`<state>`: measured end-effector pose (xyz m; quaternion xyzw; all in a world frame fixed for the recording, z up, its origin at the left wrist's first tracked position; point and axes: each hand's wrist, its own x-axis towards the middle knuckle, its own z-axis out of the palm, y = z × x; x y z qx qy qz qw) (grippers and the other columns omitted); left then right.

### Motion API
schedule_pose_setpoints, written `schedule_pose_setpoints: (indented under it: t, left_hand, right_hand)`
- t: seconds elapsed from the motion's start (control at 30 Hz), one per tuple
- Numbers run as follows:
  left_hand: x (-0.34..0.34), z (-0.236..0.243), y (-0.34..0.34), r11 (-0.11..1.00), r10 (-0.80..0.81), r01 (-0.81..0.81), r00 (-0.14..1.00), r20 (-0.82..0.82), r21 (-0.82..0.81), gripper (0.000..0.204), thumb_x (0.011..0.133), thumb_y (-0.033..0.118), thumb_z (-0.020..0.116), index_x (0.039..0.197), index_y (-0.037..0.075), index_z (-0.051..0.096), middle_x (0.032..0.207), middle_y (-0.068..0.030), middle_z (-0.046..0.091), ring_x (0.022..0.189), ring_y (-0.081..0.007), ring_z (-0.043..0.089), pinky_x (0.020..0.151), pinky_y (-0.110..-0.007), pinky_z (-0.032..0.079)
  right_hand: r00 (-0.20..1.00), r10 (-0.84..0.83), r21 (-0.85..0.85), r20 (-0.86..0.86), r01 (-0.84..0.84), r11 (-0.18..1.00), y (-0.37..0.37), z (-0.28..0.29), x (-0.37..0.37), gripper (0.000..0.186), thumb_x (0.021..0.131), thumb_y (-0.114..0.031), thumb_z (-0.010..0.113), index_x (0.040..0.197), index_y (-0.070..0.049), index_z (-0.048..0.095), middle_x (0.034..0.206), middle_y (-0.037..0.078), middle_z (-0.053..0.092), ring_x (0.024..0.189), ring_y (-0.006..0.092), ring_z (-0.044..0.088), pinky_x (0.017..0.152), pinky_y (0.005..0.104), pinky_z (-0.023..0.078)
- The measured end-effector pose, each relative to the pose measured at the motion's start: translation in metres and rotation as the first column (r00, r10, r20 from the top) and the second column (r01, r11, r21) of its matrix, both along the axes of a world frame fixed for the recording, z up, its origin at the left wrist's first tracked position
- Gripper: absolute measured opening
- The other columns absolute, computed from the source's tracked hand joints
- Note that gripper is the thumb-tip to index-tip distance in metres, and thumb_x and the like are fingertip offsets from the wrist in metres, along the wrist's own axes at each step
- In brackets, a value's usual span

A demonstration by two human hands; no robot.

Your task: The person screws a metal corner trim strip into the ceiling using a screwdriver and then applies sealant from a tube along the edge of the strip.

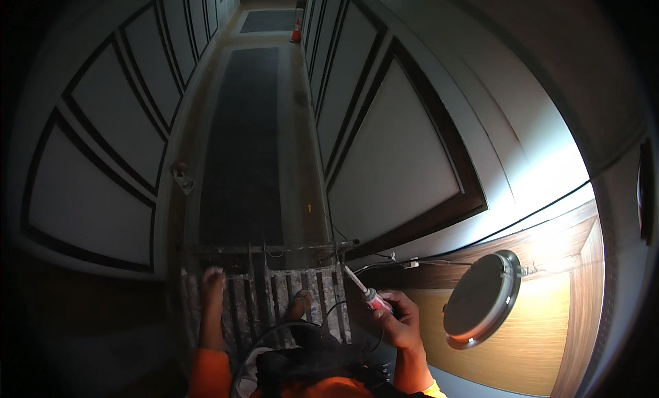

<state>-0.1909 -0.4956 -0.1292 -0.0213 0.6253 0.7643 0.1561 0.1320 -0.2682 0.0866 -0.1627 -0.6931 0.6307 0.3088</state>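
Observation:
My right hand [401,319] is closed around a red-and-white handled tool [377,301]. Its long, pale, narrow end [355,279] points up and left; its exact kind is unclear. Just right of this hand, a round, silver-rimmed light fixture [480,302] hangs in front of the wood-panelled wall, a cable at its side. My left hand [214,280] is over the left side of a paint-spattered slatted platform [281,288]. Its fingers look curled, with a small pale bit at their tips that I cannot make out in the dim light.
A foot in a sandal [300,303] stands on the slats. Beyond the platform rail [233,249], a corridor floor [244,137] runs away between panelled walls. A small whitish object [182,180] lies on it at left, and an orange cone [296,33] stands farther off. Dark cable [508,223] crosses the right wall.

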Motion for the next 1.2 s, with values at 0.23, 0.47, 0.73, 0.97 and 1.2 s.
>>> schedule_pose_setpoints:
  t: [0.23,0.47,0.73,0.97,1.2]
  left_hand:
    - [-0.068,0.157,0.19,0.953,-0.26,0.264,0.964,-0.05,0.149,0.016,0.082,0.016,0.06,0.093,0.003,0.062,0.08,0.0007,0.057,0.066,-0.0062,0.051,0.058,-0.02,0.041]
    - [-0.083,0.247,0.303,0.844,-0.492,0.52,0.848,-0.195,0.133,0.028,0.085,0.028,0.056,0.1,0.006,0.06,0.09,-0.0021,0.06,0.073,-0.0089,0.054,0.065,-0.022,0.044]
    - [-0.069,0.357,0.388,0.674,-0.654,0.727,0.671,-0.35,0.134,0.036,0.083,0.034,0.058,0.105,0.005,0.057,0.096,-0.0045,0.06,0.081,-0.0118,0.057,0.07,-0.025,0.045]
    - [-0.063,0.448,0.463,0.531,-0.676,0.836,0.516,-0.525,0.137,0.05,0.08,0.036,0.061,0.112,-0.001,0.05,0.104,-0.0098,0.057,0.092,-0.0179,0.058,0.079,-0.03,0.048]
    - [-0.059,0.525,0.547,0.509,-0.657,0.771,0.635,-0.406,0.382,0.023,0.089,0.02,0.048,0.098,-0.001,0.053,0.086,-0.0077,0.055,0.076,-0.0148,0.058,0.07,-0.026,0.052]
  right_hand:
    - [0.995,-0.1,-0.094,-0.003,0.099,0.991,0.058,0.038,-0.064,0.025,0.078,-0.007,0.065,0.1,0.0,0.056,0.097,0.007,0.058,0.087,0.0112,0.052,0.078,0.0254,0.041]
    - [0.977,-0.212,-0.13,0.017,0.213,0.968,0.063,0.049,-0.065,0.024,0.078,-0.007,0.065,0.099,-0.001,0.056,0.096,0.007,0.058,0.087,0.0121,0.053,0.077,0.026,0.042]
    - [0.947,-0.319,-0.174,-0.018,0.312,0.934,0.062,0.054,-0.073,0.027,0.076,-0.007,0.066,0.1,-0.001,0.055,0.097,0.007,0.057,0.088,0.0125,0.052,0.078,0.0262,0.042]
    - [0.91,-0.415,-0.281,-0.003,0.398,0.873,0.065,0.057,-0.077,0.029,0.075,-0.007,0.065,0.1,-0.001,0.054,0.101,0.008,0.056,0.092,0.0136,0.052,0.081,0.0265,0.04]
    - [0.847,-0.531,-0.296,-0.004,0.506,0.81,0.061,0.056,-0.085,0.029,0.075,-0.011,0.067,0.099,0.0,0.054,0.099,0.008,0.057,0.089,0.0136,0.052,0.079,0.0271,0.041]
